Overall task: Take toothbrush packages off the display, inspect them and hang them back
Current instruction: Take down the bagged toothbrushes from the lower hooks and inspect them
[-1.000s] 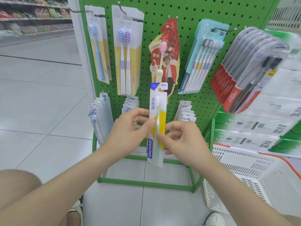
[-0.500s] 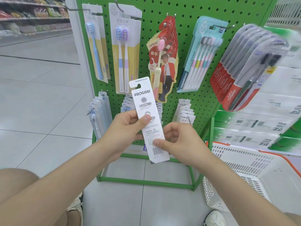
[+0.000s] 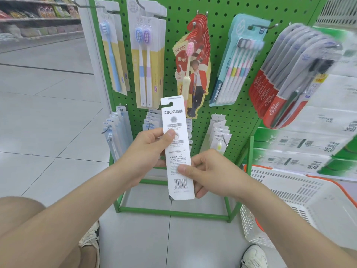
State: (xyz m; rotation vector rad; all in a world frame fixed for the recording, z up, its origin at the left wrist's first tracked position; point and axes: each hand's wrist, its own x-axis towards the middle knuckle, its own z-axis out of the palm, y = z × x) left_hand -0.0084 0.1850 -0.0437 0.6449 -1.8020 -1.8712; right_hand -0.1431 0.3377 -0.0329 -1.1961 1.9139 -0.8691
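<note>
Before the pegboard [image 3: 228, 117], a package [image 3: 176, 144] is held upright, back side facing; pinched mid-height by left hand [image 3: 148, 149], lower edge by right hand [image 3: 210, 173].

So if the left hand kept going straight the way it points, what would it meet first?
Most likely the lower middle stack of packages hanging behind the FROG package that the left hand holds, then the green pegboard. Depth is hard to judge.

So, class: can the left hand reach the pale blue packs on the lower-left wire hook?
Probably: nothing stands between the left hand and the pale blue packs, though it grips the white FROG card.
</note>
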